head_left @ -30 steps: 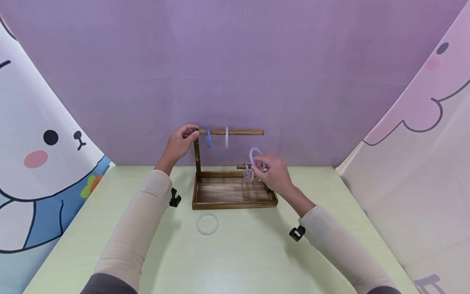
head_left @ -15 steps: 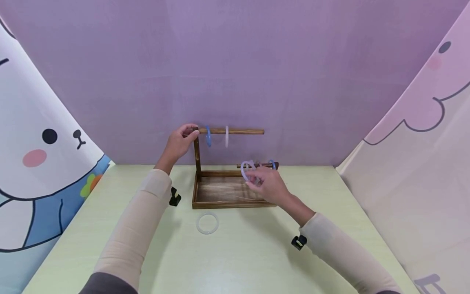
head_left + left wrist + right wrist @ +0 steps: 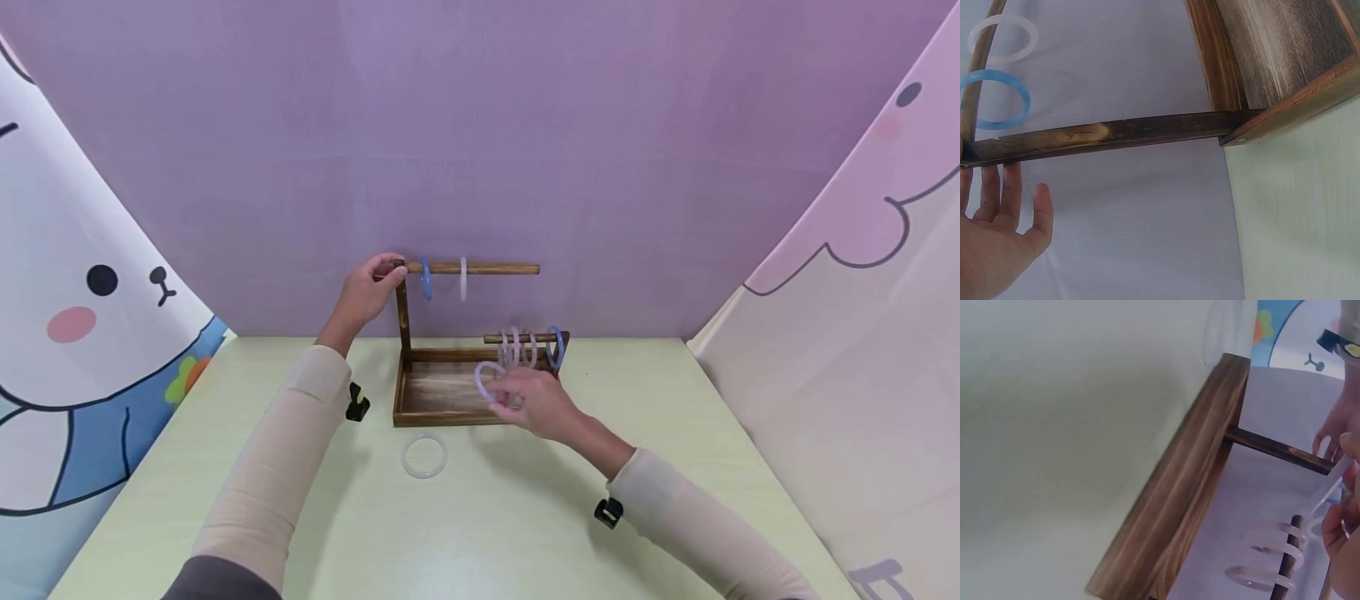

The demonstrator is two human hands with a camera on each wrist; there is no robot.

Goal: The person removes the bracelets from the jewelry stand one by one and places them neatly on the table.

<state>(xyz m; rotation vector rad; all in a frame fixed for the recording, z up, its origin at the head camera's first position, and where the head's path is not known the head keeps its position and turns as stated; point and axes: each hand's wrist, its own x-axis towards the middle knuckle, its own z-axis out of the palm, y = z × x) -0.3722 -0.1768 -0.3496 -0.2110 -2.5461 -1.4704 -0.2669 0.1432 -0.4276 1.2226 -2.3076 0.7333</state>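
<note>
Left hand (image 3: 365, 293) pinches the post (image 3: 403, 317); below it and to its right lies a loose ring (image 3: 424, 476). Right hand (image 3: 542, 404) pinches the lilac ring (image 3: 477, 381) (tilted, as I see it remotely) and, in the last half-second, has dropped, leaving the lower rod (image 3: 491, 339) above it; I judge that ring unhung.

In the head view, the right hand (image 3: 536, 402) hides the near right corner of the tray (image 3: 442, 419) and part of the lilac ring (image 3: 479, 381) it pinches. The left wrist view's left edge crops the left hand (image 3: 997, 240) and slightly clips the blue ring (image 3: 1025, 100). In the right wrist view, the clear ring (image 3: 423, 476) is blurred (barely a faint outline), and the bottom edge cuts off the tray.
</note>
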